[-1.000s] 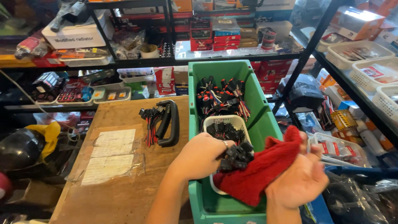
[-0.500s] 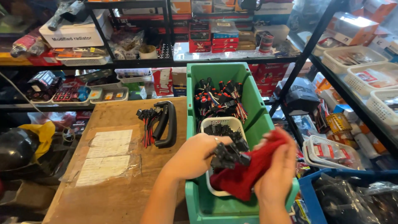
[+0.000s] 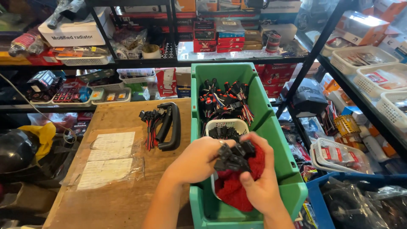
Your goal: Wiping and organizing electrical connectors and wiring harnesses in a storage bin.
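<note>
Over the green bin [image 3: 271,123], I saw my left hand [image 3: 199,159] pinching a cluster of black connectors [image 3: 233,156]; my right hand [image 3: 258,186], closed, gripped the red cloth [image 3: 231,191] beneath them.

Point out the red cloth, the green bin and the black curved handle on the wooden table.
red cloth [image 3: 232,190]: head view, lower fold below the hands.
green bin [image 3: 220,72]: head view, far inner wall.
black curved handle [image 3: 175,127]: head view, middle of its right side.
</note>
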